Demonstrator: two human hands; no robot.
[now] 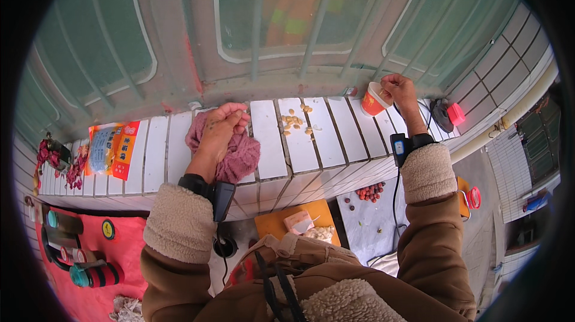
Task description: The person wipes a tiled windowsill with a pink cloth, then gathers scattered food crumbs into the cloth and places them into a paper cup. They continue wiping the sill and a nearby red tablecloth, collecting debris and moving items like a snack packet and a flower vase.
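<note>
My left hand [220, 131] lies over a crumpled mauve towel [238, 155] on the white-tiled ledge [267, 142]. Its fingers are curled, and whether anything is inside them is hidden. At the right, the fingers of my right hand [401, 93] are bent over the mouth of a red-and-white paper cup [373, 101], which leans to one side. I cannot tell if they grip its rim or something inside. Between my hands, several tan nuts or seeds [293, 120] lie loose on the tiles, with small pale bits [317, 127] beside them.
Behind the ledge stands a barred window [305, 21]. An orange food packet [112, 149] and dried red flowers [76, 164] occupy its left end; a pink-capped object [455, 114] its right. Below are a red-covered table [130, 241] with bottles, a tissue box [298, 222], and red fruit [371, 192].
</note>
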